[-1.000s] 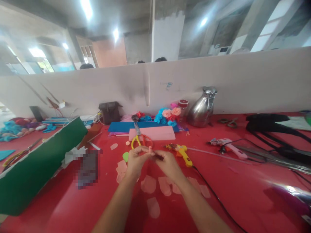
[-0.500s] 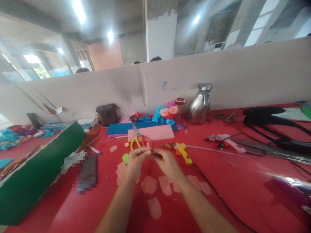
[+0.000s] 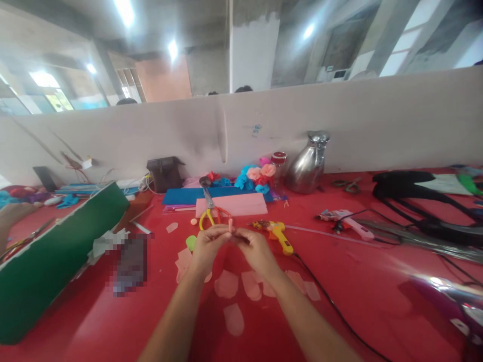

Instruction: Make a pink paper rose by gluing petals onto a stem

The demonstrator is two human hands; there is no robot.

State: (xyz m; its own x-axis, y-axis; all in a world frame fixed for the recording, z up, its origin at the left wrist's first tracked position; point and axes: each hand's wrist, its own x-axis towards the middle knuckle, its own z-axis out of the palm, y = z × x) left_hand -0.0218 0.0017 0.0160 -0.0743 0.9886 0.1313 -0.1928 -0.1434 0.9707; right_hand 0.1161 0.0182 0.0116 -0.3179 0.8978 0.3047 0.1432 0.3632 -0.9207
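Note:
A small rolled strip of pink crepe paper [image 3: 230, 224] stands upright between my fingertips. My left hand [image 3: 210, 245] pinches it from one side, and the fingers of my right hand [image 3: 255, 249] close on its lower end. Pink paper petals [image 3: 234, 320] lie scattered on the table below and around my forearms. Just beyond my hands rest scissors [image 3: 209, 202] with yellow and red handles, on a folded pink paper sheet [image 3: 249, 205]. To the right is a yellow glue gun [image 3: 281, 235], and a green paper piece [image 3: 191, 243] lies left of my left hand.
Finished paper flowers [image 3: 260, 173], a steel jug [image 3: 307, 166] and a brown box [image 3: 165, 173] line the back. A green board [image 3: 68, 261] stands at left, with another person's arm [image 3: 13, 216] beyond it. Right are a pink glue gun [image 3: 352, 226] and a black bag [image 3: 400, 183].
The view has shifted slightly. My hands stay together on the rolled paper, which shows more upright. Another person's arm has come into view at the left edge.

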